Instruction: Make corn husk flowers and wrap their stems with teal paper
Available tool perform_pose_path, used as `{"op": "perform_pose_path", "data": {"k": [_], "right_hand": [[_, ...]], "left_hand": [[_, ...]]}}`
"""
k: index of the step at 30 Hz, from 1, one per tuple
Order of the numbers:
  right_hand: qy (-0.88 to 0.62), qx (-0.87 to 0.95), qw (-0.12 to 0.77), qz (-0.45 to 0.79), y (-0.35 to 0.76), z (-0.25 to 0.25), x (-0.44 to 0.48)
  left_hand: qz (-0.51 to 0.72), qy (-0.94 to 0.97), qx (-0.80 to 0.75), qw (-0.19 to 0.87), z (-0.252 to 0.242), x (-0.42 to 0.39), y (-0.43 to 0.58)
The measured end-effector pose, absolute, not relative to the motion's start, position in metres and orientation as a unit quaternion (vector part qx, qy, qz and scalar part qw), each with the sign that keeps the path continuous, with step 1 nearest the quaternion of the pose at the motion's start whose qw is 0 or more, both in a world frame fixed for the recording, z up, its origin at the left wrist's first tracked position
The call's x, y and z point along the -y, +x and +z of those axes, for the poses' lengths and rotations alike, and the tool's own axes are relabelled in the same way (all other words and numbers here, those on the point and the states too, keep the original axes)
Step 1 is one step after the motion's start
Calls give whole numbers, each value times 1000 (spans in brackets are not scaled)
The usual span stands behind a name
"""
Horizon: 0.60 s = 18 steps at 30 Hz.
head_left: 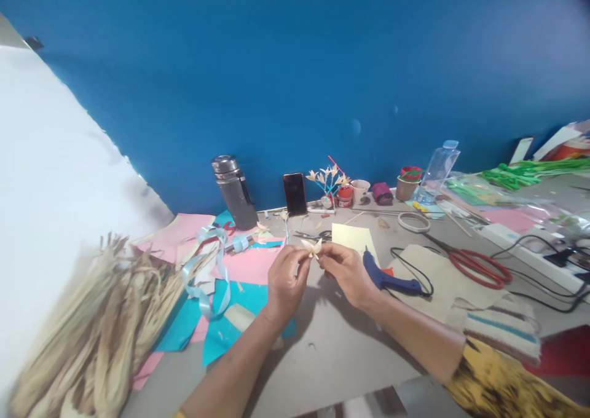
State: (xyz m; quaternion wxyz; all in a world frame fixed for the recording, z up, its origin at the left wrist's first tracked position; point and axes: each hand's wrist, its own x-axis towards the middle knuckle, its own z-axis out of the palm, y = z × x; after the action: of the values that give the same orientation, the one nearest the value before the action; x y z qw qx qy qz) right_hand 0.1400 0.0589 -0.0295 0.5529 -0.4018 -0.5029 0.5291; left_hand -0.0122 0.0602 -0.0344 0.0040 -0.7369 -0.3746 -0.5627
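Observation:
My left hand [286,279] and my right hand [346,270] meet above the grey table [332,344], both pinching a small cream husk flower [312,246] between their fingertips. The flower's pale petals stick up between the two hands. A blue glue gun [389,276] lies just right of my right hand, with its black cord looping away. A pale yellow paper sheet [353,236] lies just behind the hands.
A heap of dried husks [96,319] fills the left front. Pink and teal papers [239,270] with a light blue ribbon [207,270] lie left. Red-handled scissors [479,265], a grey bottle [234,192], a phone [295,193], finished flowers [328,177], cups and a plastic bottle [436,172] stand by the blue wall.

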Motion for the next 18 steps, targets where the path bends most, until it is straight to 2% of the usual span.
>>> {"op": "perform_pose_path", "data": {"k": [7,12,15,18], "right_hand": [[-396,492,539,558,141,-27,-60],[-393,525,544,524,141,-33,-62],[-404,543,530,511,142,-32,-60],[-410,561,514,502,143,-28,-58]], "left_hand": [[-541,-760,358,38,-39,-63,-15],[-533,-764,360,47,-38,-65,-17],[-543,-753,372,6,-36,-65,-17],[-550,-726,404,-86,-32,-63,-17]]}}
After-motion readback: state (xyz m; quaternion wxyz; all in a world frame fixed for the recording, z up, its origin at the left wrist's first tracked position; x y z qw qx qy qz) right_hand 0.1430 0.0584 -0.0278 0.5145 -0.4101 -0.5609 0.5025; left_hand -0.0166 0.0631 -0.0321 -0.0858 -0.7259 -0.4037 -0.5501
